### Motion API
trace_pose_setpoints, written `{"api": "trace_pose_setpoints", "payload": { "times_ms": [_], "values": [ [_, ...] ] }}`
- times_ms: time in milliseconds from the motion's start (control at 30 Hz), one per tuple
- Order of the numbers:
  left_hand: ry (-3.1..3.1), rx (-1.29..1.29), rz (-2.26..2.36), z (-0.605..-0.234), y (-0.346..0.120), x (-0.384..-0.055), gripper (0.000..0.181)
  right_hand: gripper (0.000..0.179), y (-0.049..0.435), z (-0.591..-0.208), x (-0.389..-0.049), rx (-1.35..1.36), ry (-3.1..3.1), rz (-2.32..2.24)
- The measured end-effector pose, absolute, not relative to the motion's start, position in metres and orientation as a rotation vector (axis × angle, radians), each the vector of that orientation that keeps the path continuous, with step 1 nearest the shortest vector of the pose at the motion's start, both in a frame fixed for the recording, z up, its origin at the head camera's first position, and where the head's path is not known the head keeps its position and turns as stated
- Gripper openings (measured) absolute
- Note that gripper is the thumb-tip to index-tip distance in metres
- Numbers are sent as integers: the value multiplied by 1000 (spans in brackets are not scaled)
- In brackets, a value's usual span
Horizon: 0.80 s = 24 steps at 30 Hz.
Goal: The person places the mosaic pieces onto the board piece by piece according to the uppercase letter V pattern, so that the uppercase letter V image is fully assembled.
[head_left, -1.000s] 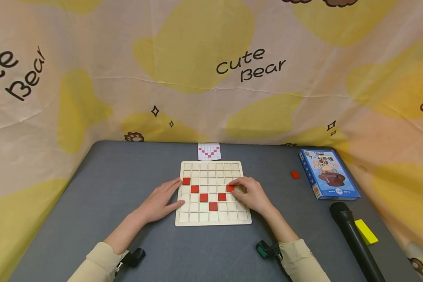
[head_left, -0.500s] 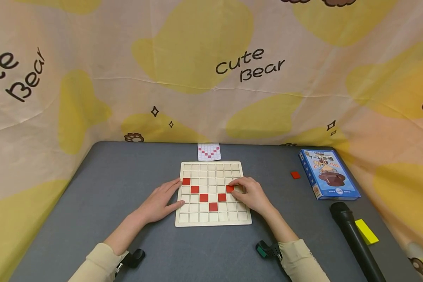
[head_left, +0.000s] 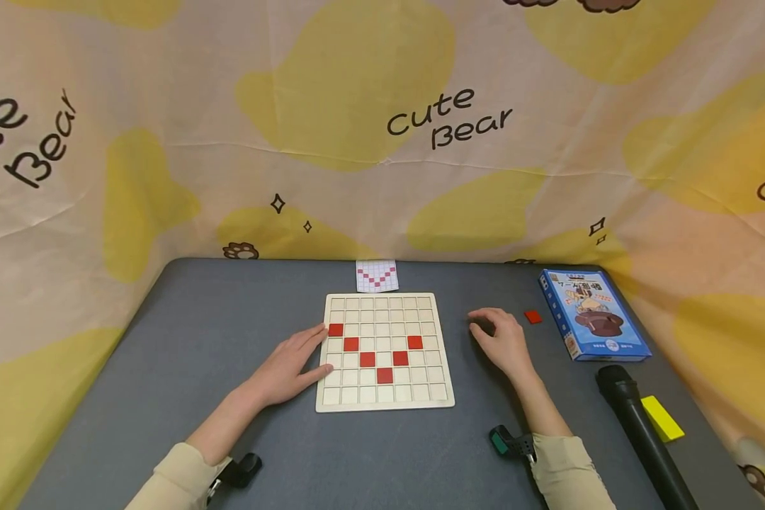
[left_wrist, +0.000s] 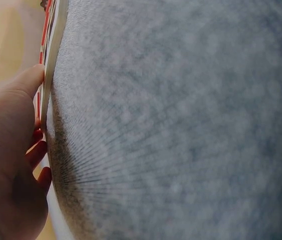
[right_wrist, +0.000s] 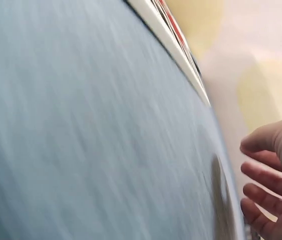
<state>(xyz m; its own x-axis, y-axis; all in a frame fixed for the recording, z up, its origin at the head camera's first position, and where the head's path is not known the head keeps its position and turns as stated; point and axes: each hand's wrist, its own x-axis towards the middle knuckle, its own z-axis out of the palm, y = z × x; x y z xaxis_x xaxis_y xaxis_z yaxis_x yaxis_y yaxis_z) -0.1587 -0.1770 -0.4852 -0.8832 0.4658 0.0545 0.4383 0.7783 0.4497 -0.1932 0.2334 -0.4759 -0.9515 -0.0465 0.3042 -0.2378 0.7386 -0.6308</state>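
Observation:
A pale grid board lies on the grey table with several red square tiles in its cells, forming most of a V. One red tile sits in a cell on the board's right side. The left hand rests along the board's left edge, thumb and fingertips touching the rim; the left wrist view shows its thumb against that rim. Right of the board, the right hand is over the table with loosely bent fingers and nothing between them. A loose red tile lies just beyond it.
Behind the board lies a small paper card printed with a V of squares. A blue box is at the back right. Nearer are a black microphone and a yellow block. A patterned cloth hangs behind the table.
The right hand has let go of the red tile on the board's right side and moved right, off the board toward the loose tile. The left hand stays at the board's edge.

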Motion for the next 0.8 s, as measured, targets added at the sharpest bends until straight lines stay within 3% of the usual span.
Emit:
{"api": "trace_pose_setpoints", "payload": {
  "times_ms": [367, 633, 800],
  "values": [
    [2910, 736, 711, -483, -177, -157, 75, 31, 294, -474, -202, 29, -2745, 860],
    [2907, 738, 722, -483, -177, -158, 74, 41, 299, -468, -201, -2, -2831, 893],
    [2907, 737, 724, -484, -177, -158, 75, 36, 298, -468, -197, 28, -2838, 922]
  ]
}}
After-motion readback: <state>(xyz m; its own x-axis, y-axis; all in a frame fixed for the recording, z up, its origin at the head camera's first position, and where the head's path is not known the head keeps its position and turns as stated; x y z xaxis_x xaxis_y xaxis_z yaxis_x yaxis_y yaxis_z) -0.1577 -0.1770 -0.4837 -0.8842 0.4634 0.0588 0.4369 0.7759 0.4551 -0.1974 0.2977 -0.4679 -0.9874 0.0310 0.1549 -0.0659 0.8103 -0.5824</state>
